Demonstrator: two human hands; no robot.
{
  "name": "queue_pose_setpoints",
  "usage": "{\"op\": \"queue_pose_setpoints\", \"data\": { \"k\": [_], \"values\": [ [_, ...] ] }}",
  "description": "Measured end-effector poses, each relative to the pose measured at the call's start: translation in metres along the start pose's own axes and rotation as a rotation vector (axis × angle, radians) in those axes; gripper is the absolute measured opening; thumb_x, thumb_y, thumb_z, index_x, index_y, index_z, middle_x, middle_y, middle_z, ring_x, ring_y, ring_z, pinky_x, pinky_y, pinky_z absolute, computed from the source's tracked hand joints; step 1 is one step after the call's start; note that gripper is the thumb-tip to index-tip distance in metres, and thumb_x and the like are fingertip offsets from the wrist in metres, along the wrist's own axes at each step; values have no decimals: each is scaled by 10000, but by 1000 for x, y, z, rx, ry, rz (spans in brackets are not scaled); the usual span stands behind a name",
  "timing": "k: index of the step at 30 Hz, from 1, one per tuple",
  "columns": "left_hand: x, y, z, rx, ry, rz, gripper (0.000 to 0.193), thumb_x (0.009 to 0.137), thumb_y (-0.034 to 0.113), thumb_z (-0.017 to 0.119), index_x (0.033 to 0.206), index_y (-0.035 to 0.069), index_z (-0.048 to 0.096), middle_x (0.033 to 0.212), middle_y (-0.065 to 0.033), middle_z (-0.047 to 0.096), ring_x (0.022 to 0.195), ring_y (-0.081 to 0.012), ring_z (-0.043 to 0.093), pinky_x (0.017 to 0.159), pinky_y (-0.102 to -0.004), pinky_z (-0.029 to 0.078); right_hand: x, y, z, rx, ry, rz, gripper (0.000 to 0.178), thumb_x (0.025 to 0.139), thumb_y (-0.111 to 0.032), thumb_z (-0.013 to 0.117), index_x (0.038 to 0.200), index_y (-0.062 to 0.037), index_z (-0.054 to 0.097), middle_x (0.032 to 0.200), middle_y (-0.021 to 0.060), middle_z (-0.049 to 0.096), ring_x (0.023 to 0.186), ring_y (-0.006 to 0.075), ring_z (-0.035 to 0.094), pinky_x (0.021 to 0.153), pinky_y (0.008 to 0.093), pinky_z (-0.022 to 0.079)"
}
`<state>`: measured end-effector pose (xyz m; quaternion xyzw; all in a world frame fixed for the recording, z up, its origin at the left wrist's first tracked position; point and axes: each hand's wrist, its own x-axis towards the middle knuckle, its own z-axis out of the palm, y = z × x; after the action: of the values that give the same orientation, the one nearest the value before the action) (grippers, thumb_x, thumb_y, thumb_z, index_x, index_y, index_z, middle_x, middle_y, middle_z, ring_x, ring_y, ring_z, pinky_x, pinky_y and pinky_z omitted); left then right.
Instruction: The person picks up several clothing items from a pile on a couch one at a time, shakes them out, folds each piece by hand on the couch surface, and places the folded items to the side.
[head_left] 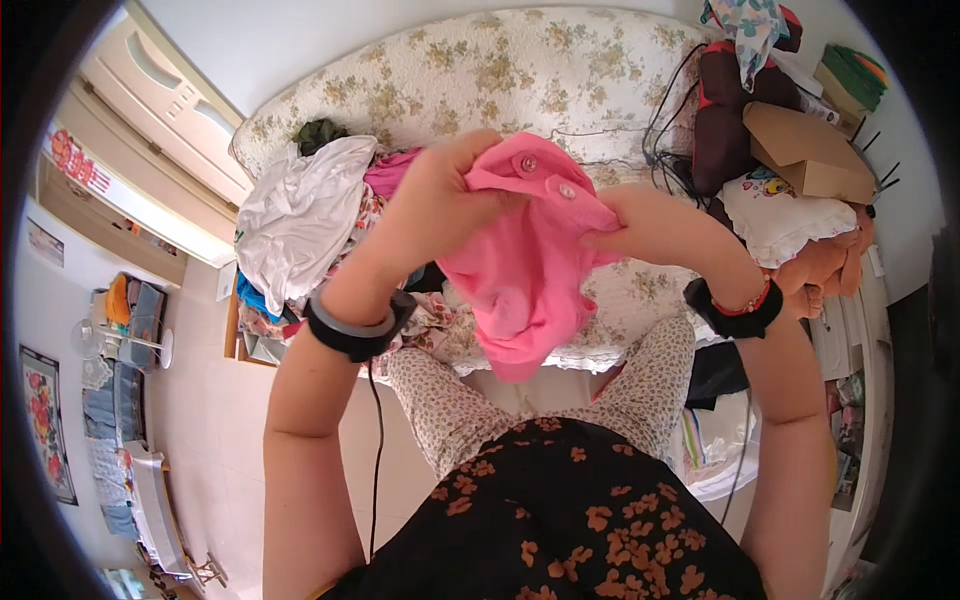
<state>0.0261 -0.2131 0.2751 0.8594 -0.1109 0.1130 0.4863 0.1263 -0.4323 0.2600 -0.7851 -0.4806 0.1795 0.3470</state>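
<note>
A pink garment with round buttons along its upper edge hangs between my two hands, above the front of the sofa. My left hand is closed on its upper left edge, with the fingertips partly hidden by the cloth. At the upper right edge my right hand grips the fabric, and its fingers are partly covered too. The lower part of the garment droops in loose folds toward my knees. A black band circles my left wrist; another black band is on my right.
A floral quilted cover lies over the sofa. White cloth and other clothes are heaped at the left. On the right are an open cardboard box, a white frilled pillow and dark cables. A cord hangs beside my left arm.
</note>
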Motion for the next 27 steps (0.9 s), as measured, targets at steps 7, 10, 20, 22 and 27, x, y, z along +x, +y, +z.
{"op": "queue_pose_setpoints", "data": {
  "k": [7, 10, 20, 22, 27],
  "values": [
    [-11, 36, -56, 209, 28, -4, 199, 786, 49, 651, 969, 6, 588, 770, -11, 588, 745, -71, 534, 672, -231, 452, -28, -11, -67, 140, 220, -148, 169, 801, -64, 621, 961, -10, 622, 829, -9, 613, 795, 53, 546, 695, 235, 447],
    [-17, 54, -76, 148, 147, -2, 167, 836, 41, 603, 998, 0, 591, 838, -6, 609, 791, -64, 551, 697, -216, 456, -43, -27, -79, 192, 245, -254, 221, 779, -48, 670, 991, -5, 626, 850, -17, 615, 817, 43, 548, 717, 223, 453],
    [25, 18, -74, 71, 131, -5, 143, 905, 97, 548, 1021, 16, 565, 885, 13, 592, 785, -41, 502, 678, -203, 434, -13, -26, -93, 289, 156, 39, 320, 772, -233, 721, 1013, -47, 625, 787, -44, 555, 708, 57, 493, 597, 217, 402],
    [54, -15, -66, 168, 125, -97, 203, 885, 151, 571, 1027, 7, 562, 862, -64, 625, 781, -104, 575, 670, -243, 462, 19, 9, -99, 56, 159, 127, 318, 768, -163, 664, 1057, -50, 594, 836, -46, 543, 730, 38, 464, 593, 211, 372],
    [106, -43, -35, 186, 360, -160, 162, 865, 127, 547, 990, 25, 559, 751, -50, 565, 673, -103, 529, 581, -237, 426, 61, 67, -99, 349, 504, 155, 270, 768, -137, 660, 1023, -73, 596, 842, -24, 564, 796, 68, 514, 700, 218, 426]
  ]
}}
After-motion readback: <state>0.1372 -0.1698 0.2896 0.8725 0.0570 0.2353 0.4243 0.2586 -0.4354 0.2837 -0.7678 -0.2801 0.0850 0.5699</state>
